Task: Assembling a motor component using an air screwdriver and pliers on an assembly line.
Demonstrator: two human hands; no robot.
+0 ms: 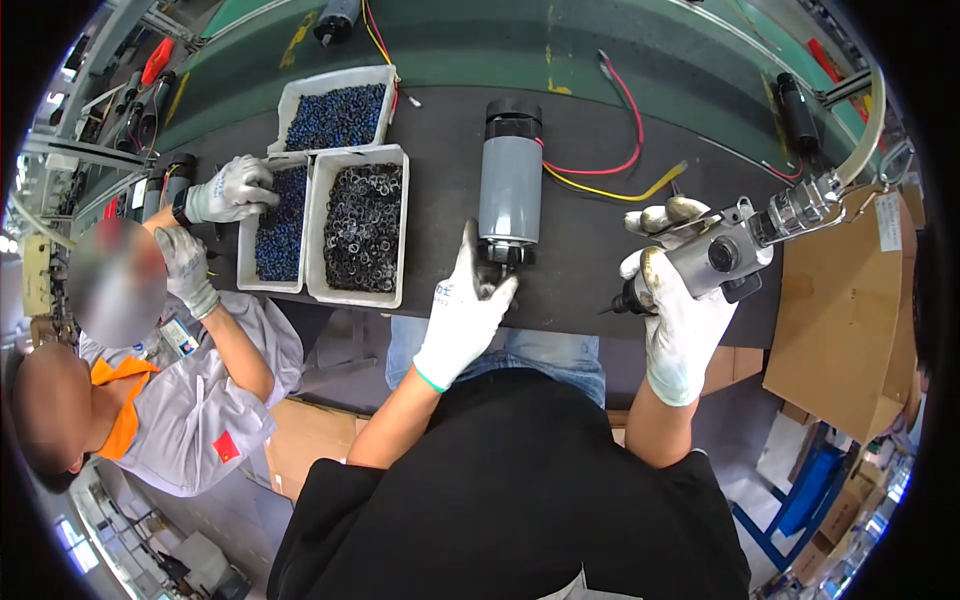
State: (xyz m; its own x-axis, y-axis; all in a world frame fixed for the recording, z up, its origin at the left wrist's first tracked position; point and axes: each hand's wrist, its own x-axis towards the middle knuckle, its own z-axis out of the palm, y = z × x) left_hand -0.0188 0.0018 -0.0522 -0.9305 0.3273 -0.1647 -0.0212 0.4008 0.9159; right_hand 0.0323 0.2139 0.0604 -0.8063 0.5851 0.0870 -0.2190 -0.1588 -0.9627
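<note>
A grey cylindrical electric motor (510, 195) with black ends lies on the dark bench mat in front of me, its shaft end toward me. My left hand (464, 318), in a white glove, grips that near end, with a finger along its left side and the thumb by the shaft. Red and yellow wires (640, 140) run from the motor to the right. My gloved right hand (682, 310) is wrapped round a grey air screwdriver (715, 255), its dark tip pointing left, apart from the motor. A clear hose (868, 130) rises from the tool's back end.
Left of the motor stand white bins with black rings (362, 225) and small blue-black parts (338, 115). A co-worker's gloved hand (235, 190) reaches over the left bin (272, 285). A cardboard box (835, 320) stands at right. Another motor (338, 22) lies on the green belt (450, 45).
</note>
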